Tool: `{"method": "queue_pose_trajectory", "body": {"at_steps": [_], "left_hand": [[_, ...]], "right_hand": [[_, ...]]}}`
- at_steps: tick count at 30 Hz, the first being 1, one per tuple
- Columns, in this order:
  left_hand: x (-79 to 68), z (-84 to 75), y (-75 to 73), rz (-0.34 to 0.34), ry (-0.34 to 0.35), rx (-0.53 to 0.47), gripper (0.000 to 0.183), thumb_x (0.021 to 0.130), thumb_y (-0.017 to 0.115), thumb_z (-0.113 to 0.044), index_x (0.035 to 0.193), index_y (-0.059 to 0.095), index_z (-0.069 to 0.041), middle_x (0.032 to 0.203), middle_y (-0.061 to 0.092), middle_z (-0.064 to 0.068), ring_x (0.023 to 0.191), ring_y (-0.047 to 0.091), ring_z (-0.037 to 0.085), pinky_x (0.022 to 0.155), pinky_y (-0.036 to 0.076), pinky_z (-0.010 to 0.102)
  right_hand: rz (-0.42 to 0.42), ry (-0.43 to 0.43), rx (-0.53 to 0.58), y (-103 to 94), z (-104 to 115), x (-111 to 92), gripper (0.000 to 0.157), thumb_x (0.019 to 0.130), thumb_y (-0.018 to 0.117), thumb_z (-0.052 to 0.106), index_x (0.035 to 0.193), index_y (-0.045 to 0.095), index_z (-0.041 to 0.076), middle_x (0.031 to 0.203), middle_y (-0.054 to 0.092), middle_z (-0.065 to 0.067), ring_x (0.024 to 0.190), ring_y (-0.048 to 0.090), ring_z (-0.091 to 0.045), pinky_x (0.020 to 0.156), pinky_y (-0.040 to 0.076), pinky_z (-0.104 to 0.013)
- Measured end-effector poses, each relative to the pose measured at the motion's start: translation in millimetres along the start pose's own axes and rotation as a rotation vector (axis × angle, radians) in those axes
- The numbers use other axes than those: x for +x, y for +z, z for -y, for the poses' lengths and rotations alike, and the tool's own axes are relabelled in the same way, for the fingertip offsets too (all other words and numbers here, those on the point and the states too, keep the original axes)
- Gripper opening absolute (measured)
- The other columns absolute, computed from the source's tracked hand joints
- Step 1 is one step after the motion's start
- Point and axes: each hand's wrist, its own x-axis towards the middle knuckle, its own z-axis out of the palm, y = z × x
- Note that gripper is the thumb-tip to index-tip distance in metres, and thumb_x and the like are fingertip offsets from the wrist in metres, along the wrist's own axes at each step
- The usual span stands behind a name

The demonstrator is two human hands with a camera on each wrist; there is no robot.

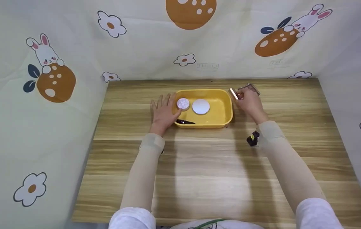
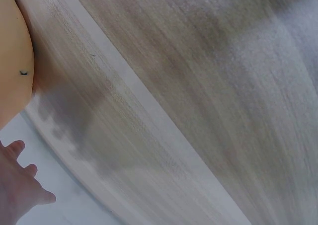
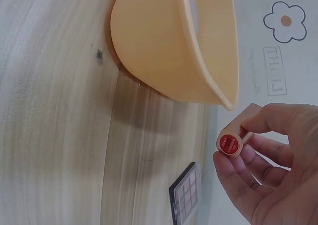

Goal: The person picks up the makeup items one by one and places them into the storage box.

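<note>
My right hand (image 1: 251, 103) pinches a rose-gold lipstick tube (image 1: 233, 94) just off the right end of a yellow plastic basin (image 1: 229, 119). In the right wrist view the round red label on the lipstick's end faces the camera. My left hand (image 1: 164, 113) rests on the basin's left rim, its fingers spread. Inside the basin lie a small round pale-pink case (image 1: 183, 104) with a raised pattern, a flat round white case (image 1: 201, 106) and a slim black pointed item (image 1: 186, 122). An eyeshadow palette (image 3: 187, 195) with a clear lid lies on the table behind my right hand.
The wood-grain table (image 1: 205, 175) meets a cream cloth (image 1: 148, 47) printed with rabbits and flowers at the back and sides. A small black object (image 1: 253, 139) with a yellow mark shows beside my right sleeve.
</note>
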Motion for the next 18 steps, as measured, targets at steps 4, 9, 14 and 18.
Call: {"method": "queue_pose_trajectory", "body": {"at_steps": [4, 9, 14, 18], "left_hand": [[0.1, 0.0, 0.2, 0.002, 0.000, 0.000, 0.075, 0.090, 0.039, -0.061, 0.152, 0.010, -0.031, 0.157, 0.021, 0.002, 0.144, 0.012, 0.033, 0.109, 0.003, 0.065], [-0.1, 0.8, -0.1, 0.000, 0.004, 0.001, 0.075, 0.090, 0.039, -0.061, 0.152, 0.010, -0.031, 0.156, 0.021, 0.003, 0.144, 0.013, 0.033, 0.109, 0.003, 0.065], [-0.2, 1.0, -0.1, -0.002, 0.008, -0.009, 0.075, 0.090, 0.040, -0.060, 0.152, 0.010, -0.031, 0.156, 0.022, 0.003, 0.144, 0.012, 0.033, 0.109, 0.003, 0.065], [0.4, 1.0, 0.8, -0.007, 0.009, -0.007, 0.075, 0.090, 0.040, -0.060, 0.152, 0.011, -0.031, 0.156, 0.022, 0.003, 0.144, 0.012, 0.033, 0.109, 0.003, 0.065]], "right_hand": [[-0.001, -0.009, 0.011, 0.3, 3.0, 0.5, 0.037, 0.084, 0.064, 0.016, 0.117, 0.061, -0.002, 0.104, 0.065, -0.020, 0.095, 0.062, -0.032, 0.085, 0.048, -0.046], [0.013, -0.009, 0.019, 1.4, 7.5, 1.8, 0.037, 0.085, 0.063, 0.017, 0.117, 0.061, -0.002, 0.103, 0.065, -0.020, 0.096, 0.061, -0.031, 0.085, 0.048, -0.044], [0.022, -0.010, 0.029, 3.4, 12.4, 2.8, 0.038, 0.083, 0.063, 0.014, 0.118, 0.061, 0.000, 0.102, 0.065, -0.019, 0.093, 0.061, -0.030, 0.082, 0.048, -0.043], [0.029, -0.010, 0.028, 5.6, 17.1, 2.7, 0.039, 0.082, 0.063, 0.011, 0.119, 0.061, 0.001, 0.103, 0.065, -0.018, 0.093, 0.060, -0.029, 0.083, 0.048, -0.042]]}}
